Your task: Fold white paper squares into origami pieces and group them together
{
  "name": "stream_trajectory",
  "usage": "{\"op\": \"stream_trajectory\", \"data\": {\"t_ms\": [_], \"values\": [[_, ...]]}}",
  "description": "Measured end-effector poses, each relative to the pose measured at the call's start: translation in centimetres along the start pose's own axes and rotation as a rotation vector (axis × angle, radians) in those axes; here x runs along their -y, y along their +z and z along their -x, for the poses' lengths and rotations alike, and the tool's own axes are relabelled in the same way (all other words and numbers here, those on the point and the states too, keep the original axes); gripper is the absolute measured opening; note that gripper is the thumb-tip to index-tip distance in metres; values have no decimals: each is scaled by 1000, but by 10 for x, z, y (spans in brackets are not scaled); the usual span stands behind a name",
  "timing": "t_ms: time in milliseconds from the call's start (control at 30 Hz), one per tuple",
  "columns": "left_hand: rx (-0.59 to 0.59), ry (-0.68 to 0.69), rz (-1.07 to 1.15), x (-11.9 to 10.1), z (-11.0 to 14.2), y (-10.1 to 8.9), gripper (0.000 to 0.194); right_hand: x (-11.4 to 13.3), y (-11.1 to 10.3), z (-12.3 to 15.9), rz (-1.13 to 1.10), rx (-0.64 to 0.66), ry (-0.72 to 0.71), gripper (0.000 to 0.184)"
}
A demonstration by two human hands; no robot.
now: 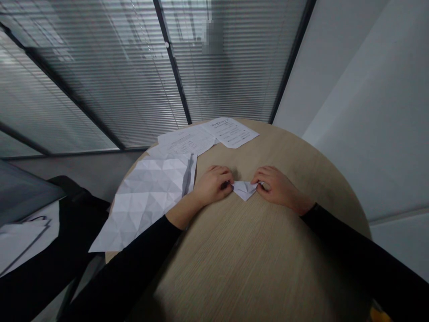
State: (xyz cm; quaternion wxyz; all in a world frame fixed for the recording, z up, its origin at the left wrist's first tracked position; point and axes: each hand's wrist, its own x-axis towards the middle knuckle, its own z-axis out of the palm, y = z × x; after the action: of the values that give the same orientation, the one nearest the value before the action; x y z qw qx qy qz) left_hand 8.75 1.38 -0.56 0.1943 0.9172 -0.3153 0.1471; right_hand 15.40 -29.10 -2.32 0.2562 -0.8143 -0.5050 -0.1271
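Observation:
A small piece of folded white paper (245,190) lies at the middle of the round wooden table (254,250), its lower edge coming to a point toward me. My left hand (216,184) pinches its left corner between thumb and fingers. On the opposite corner, my right hand (275,185) has its thumb and fingertips closed. Both hands rest low over the tabletop, and the paper's two end corners are partly hidden by the fingers. A few crease lines and layered flaps show on its upper face.
A large creased white sheet (150,188) covers the table's left side and hangs past the edge. Printed pages (231,132) lie at the back. Left of the table, more papers (30,232) rest on a dark surface. Window blinds (234,80) and a white wall (378,134) stand beyond.

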Motion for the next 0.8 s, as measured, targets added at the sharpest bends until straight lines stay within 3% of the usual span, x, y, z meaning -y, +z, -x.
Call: {"op": "stream_trajectory", "data": {"t_ms": [167,367,533,700,800], "values": [[34,22,26,-2,1,-3,7,5,-4,-1,-5,22,-2,14],[37,-51,41,-4,-1,2,32,11,0,-5,45,23,77,14],[33,-92,66,-5,-1,5,29,20,1,-6,72,23,60,7],[32,-69,123,0,-1,6,20,29,7,-1,-10,66,-43,40],[35,-83,150,4,-1,6,17,39,12,6,-38,83,-31,54]]}}
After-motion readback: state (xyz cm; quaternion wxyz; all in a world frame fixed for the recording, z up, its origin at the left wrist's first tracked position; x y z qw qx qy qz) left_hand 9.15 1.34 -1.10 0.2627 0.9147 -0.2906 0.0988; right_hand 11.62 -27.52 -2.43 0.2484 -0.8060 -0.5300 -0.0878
